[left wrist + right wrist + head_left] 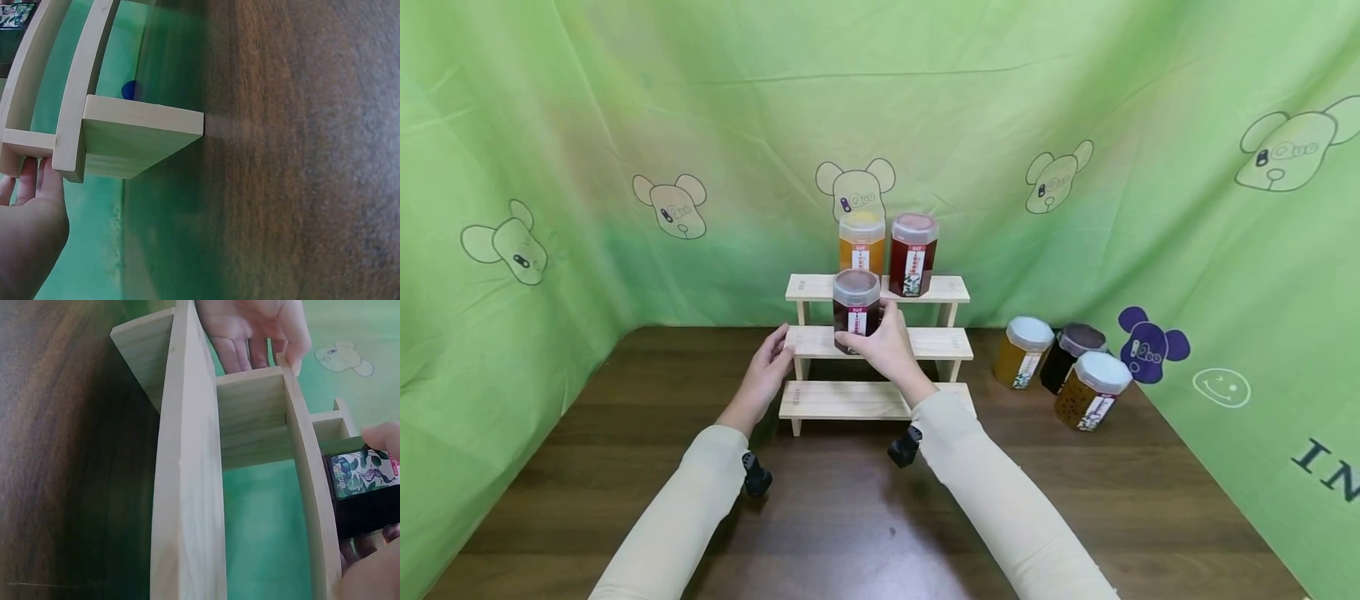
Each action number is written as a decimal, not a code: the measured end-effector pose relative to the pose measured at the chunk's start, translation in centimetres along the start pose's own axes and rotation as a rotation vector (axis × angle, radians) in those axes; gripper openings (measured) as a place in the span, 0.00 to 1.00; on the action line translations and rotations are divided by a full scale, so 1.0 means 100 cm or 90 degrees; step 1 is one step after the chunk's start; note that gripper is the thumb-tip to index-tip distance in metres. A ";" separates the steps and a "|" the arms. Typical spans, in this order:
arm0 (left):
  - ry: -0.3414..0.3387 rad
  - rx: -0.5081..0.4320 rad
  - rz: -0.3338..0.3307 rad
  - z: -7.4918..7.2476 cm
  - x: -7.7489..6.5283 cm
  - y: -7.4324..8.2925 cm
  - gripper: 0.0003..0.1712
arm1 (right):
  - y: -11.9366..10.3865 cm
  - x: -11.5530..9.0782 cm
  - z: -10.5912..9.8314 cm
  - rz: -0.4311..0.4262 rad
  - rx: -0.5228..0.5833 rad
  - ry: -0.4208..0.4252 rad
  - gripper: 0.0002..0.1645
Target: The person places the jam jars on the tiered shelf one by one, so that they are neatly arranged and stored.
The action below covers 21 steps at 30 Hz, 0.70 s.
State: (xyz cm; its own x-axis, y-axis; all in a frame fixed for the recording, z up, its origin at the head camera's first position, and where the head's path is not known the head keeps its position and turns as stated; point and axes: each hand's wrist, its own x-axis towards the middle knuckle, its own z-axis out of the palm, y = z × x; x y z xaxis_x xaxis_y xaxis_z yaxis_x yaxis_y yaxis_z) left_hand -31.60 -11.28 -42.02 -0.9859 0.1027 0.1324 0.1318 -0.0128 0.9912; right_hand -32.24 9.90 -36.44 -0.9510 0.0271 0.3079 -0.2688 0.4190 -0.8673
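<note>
My right hand [882,340] grips a dark jar [856,315] with a clear lid and a white and red label. Thumb and fingers wrap its lower part, and the jar stands upright at the middle step of a wooden tiered stand [842,400]. In the right wrist view, the jar's patterned label [364,474] shows close above the step's edge. My left hand [767,360] touches the left end of the middle step, its fingers extended against the side support [28,141]. The top step bears an orange jar [862,242] and a dark red jar [913,258].
On the brown table [820,517], right of the stand, a yellow-orange jar [1021,354], a black jar [1067,354] and a brown speckled jar [1090,392] stand close together. A green printed cloth [760,125] hangs behind and along both sides.
</note>
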 end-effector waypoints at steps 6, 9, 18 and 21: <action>0.000 -0.002 -0.001 0.000 0.000 0.001 0.31 | 0.001 0.000 -0.002 0.000 -0.009 -0.005 0.52; -0.004 -0.003 0.000 0.000 -0.001 0.001 0.31 | 0.001 0.000 -0.003 -0.004 -0.012 -0.009 0.51; -0.013 -0.007 0.008 -0.001 0.000 -0.001 0.32 | -0.001 -0.001 -0.005 -0.004 -0.004 -0.016 0.52; -0.015 -0.009 0.006 -0.001 0.000 -0.001 0.32 | -0.002 -0.001 -0.006 -0.004 -0.003 -0.023 0.52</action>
State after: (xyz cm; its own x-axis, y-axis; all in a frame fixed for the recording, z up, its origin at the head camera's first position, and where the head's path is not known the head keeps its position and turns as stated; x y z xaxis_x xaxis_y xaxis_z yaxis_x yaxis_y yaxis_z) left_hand -31.61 -11.40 -42.09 -0.9818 0.1253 0.1424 0.1400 -0.0277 0.9898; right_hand -32.02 10.34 -36.07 -0.9542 -0.0076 0.2991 -0.2740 0.4240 -0.8632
